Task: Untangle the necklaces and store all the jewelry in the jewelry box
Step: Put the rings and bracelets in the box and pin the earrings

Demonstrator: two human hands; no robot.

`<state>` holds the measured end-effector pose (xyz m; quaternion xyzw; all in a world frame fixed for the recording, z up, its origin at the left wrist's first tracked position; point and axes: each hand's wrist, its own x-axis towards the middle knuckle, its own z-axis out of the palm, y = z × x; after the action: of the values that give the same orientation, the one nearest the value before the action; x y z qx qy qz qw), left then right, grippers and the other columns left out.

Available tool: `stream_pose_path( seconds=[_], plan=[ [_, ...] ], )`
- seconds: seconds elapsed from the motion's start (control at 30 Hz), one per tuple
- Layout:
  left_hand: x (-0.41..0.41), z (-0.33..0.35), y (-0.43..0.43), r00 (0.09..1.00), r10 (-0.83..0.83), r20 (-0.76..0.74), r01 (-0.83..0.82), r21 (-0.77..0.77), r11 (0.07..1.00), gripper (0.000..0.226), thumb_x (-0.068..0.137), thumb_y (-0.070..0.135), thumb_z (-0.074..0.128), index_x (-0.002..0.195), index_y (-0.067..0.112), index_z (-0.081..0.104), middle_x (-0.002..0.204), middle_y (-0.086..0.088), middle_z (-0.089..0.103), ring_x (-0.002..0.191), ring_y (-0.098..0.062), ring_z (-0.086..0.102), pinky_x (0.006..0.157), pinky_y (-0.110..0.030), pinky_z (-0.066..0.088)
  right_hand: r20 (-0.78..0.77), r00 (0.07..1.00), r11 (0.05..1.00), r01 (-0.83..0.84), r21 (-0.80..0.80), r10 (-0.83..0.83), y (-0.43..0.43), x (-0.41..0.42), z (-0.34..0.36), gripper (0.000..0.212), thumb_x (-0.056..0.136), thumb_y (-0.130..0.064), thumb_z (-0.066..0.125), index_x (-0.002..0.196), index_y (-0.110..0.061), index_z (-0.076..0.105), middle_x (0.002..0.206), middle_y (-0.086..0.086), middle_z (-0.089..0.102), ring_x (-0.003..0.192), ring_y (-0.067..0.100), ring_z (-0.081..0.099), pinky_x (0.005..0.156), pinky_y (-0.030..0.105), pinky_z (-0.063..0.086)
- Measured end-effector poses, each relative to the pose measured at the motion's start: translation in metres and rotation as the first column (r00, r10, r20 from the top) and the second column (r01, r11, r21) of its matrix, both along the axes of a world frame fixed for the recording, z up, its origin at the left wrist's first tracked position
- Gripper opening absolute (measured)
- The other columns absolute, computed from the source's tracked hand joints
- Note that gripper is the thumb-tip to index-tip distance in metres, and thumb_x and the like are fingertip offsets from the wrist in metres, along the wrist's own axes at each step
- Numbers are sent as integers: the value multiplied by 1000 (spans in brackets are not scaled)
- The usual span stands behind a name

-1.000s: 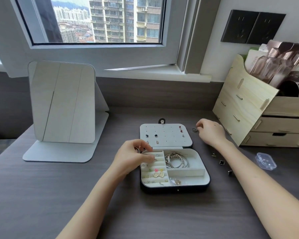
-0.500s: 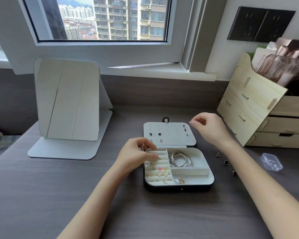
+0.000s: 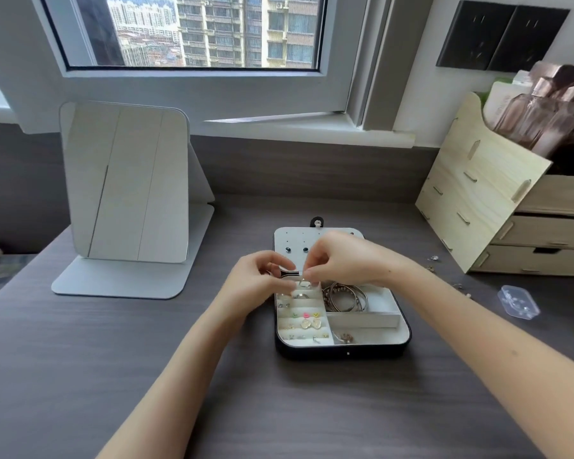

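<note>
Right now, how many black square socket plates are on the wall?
2, side by side at upper right: left black square plate, right black square plate. More may lie off-frame.

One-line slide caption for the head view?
Left hand and right hand meet over an open black, white-lined jewelry box, the right pinching a small silver piece above its ring slots.

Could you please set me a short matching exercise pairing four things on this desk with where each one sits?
Things: 1 bangles; 2 mirror; 3 clear plastic case; 4 wooden organizer.
Places: A on the desk, right of the jewelry box; B back right of the desk; C inside the jewelry box; D standing at the desk's left.
Pairs: 1-C; 2-D; 3-A; 4-B.
</note>
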<state>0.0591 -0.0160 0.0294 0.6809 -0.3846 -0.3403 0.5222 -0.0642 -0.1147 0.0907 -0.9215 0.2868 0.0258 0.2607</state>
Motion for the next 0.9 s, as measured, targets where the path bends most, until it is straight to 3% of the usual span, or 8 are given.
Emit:
stream_pose_path(
  seconds=[0.13,0.23,0.3,0.43,0.5,0.57,0.7,0.9],
  plan=[
    [9,5,1,985,126,-117,-133,-47,990,23,74,-6,61,85,13,69,69,5,52,67,-6,47,57,-13,36,-43,999,999,-7,-37,6,2,10,-2,18,84,-17,59,75,-8,72,75,9,69,56,11,47,51,21,36],
    [8,5,3,987,140,-84,-145,-49,988,21,73,-6,61,82,12,69,65,7,53,61,1,49,58,-13,36,-79,997,999,-9,-49,5,0,9,-1,18,83,-18,60,74,-7,72,80,10,72,63,13,54,60,27,44],
    [5,4,3,992,120,-47,-122,-47,991,20,72,-6,62,77,12,70,57,9,48,50,4,45,49,-7,33,-104,995,998,-14,-54,8,-2,5,1,16,83,-17,61,73,-9,72,77,6,72,65,11,56,63,27,46],
    [2,-2,0,996,83,22,-83,-1,997,19,69,-3,64,70,15,69,58,1,42,53,-7,36,49,-15,30,-123,992,998,-25,-55,18,1,3,2,17,84,-17,60,69,-17,67,70,-1,69,62,9,54,60,24,42],
    [0,-3,-1,995,89,47,-90,21,996,20,68,-2,66,70,17,69,56,5,43,51,-7,36,49,-17,29,-90,996,998,-19,-67,13,2,5,2,17,84,-17,60,71,-15,69,74,4,70,63,11,54,58,22,42],
    [-1,-3,-1,993,95,71,-97,29,995,22,68,-3,66,70,18,68,52,9,43,49,-6,36,48,-18,29,-67,998,996,-12,-84,7,2,9,3,19,85,-18,60,69,-15,68,65,-1,66,56,7,50,49,13,37],
    [1,-3,0,991,101,85,-104,28,994,21,66,-2,67,68,19,68,48,12,42,48,-5,37,49,-18,30,-77,997,994,-33,-102,25,5,18,3,18,84,-18,60,68,-13,69,55,-7,56,46,2,45,42,12,33],
    [1,-2,1,991,90,102,-94,27,995,16,65,3,70,66,19,70,44,17,49,46,2,43,51,-15,32,-80,996,987,-52,-150,40,8,24,-6,10,83,-21,64,84,-14,72,67,-5,59,68,13,55,51,19,37]
  ],
)
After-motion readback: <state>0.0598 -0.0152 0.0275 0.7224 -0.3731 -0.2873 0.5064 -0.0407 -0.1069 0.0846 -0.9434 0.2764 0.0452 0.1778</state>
